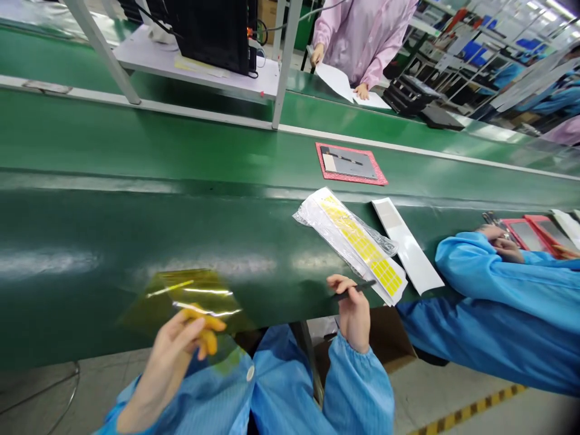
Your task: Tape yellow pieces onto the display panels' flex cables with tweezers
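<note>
My left hand [170,362] pinches a sheet of translucent amber film [194,296] at the lower left, with small yellow pieces at its fingertips. My right hand [354,314] grips slim black tweezers [356,290] at the near edge of the belt. Their tip points at a sheet of yellow labels [362,241], which lies in a clear plastic bag. A long white strip [406,244] lies just to the right of the bag. Neither hand touches the bag or strip.
A wide green conveyor belt [136,223] runs across the view, carrying a red-edged pad [351,164]. At right, a co-worker's blue-sleeved hands [498,243] sit near red-framed trays [528,235]. Beyond, a person in pink [362,36] handles white paper near a black monitor [208,36].
</note>
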`<state>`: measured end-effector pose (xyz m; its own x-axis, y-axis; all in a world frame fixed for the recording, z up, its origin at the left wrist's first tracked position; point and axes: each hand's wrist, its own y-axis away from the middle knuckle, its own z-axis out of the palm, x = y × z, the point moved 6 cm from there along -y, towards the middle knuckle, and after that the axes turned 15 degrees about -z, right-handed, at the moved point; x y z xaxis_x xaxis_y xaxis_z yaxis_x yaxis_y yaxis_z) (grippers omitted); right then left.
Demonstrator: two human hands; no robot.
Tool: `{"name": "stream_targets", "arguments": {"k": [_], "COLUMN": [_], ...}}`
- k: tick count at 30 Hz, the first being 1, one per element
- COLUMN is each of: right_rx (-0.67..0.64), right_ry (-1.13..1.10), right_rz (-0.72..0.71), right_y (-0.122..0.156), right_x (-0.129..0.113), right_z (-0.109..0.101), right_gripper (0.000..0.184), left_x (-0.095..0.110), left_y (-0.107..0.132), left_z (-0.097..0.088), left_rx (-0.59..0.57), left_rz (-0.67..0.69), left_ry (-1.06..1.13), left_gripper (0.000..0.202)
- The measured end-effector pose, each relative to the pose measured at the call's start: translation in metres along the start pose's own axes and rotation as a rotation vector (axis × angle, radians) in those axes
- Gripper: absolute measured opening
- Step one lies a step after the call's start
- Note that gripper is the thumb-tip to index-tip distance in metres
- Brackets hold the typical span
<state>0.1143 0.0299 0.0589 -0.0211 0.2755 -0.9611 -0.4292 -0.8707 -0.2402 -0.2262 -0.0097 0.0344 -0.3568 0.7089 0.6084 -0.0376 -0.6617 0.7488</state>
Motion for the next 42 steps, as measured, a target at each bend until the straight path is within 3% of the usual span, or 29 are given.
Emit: {"name": "stream_targets", "arguments": {"k": [3, 5, 7, 9, 11, 13, 15, 18, 19, 23, 26, 29, 33, 37, 39, 42], "right_rx": [-0.249, -0.418, -0.499, -0.465, -0.394, -0.384, -0.466, -0.598, -0.577, -0.112, -0.026, 0.005, -0.022, 0.099, 0.191, 0.184], "right_ry": [0.091, 0.104, 0.072, -0.001, -0.052, -0.018, 0.089, 0.120, 0.111, 0.164, 0.304, 0.525, 0.852, 1.186, 1.137, 0.847], "right_rz": [0.110, 0.175, 0.219, 0.231, 0.207, 0.178, 0.171, 0.196, 0.214, 0.216, 0.216, 0.147, 0.079, -0.099, -0.185, -0.254], "right_y": [0.017, 0.031, 0.043, 0.048, 0.048, 0.045, 0.042, 0.038, 0.035, 0.009, -0.007, -0.022, -0.033, -0.036, -0.033, -0.028], "right_x": [-0.008, -0.011, -0.012, -0.014, -0.018, -0.024, -0.030, -0.032, -0.030, -0.016, -0.007, -0.002, 0.004, -0.017, -0.031, -0.042], "right_z": [0.033, 0.049, 0.057, 0.060, 0.065, 0.074, 0.084, 0.086, 0.078, 0.012, -0.023, -0.045, -0.060, -0.065, -0.063, -0.050], "right_gripper": [0.022, 0.030, 0.044, 0.059, 0.068, 0.057, 0.034, 0.029, 0.027, 0.037, 0.044, 0.045, 0.051, 0.052, 0.047, 0.042], "left_x": [-0.012, -0.009, 0.001, 0.011, 0.017, 0.021, 0.024, 0.037, 0.044, 0.073, 0.079, 0.068, 0.048, 0.033, 0.029, 0.027], "left_y": [-0.006, -0.009, -0.010, -0.009, -0.005, -0.002, 0.000, -0.007, -0.011, -0.021, -0.024, -0.029, -0.034, -0.043, -0.046, -0.045], "left_z": [0.058, 0.089, 0.106, 0.112, 0.113, 0.111, 0.107, 0.088, 0.076, 0.018, -0.003, 0.004, 0.029, 0.052, 0.057, 0.060], "left_rx": [-0.239, -0.310, -0.278, -0.198, -0.138, -0.140, -0.202, -0.214, -0.168, 0.122, 0.246, 0.278, 0.341, 0.358, 0.366, 0.401], "left_rz": [-0.009, 0.065, 0.194, 0.312, 0.393, 0.443, 0.448, 0.404, 0.401, 0.476, 0.498, 0.465, 0.530, 0.595, 0.624, 0.662], "left_ry": [-0.043, -0.070, -0.085, -0.092, -0.083, -0.049, 0.023, 0.174, 0.225, 0.323, 0.086, -0.293, -0.672, -0.899, -0.958, -1.019], "left_gripper": [0.041, 0.039, 0.037, 0.035, 0.032, 0.028, 0.030, 0.035, 0.035, 0.032, 0.036, 0.038, 0.037, 0.042, 0.043, 0.042]}}
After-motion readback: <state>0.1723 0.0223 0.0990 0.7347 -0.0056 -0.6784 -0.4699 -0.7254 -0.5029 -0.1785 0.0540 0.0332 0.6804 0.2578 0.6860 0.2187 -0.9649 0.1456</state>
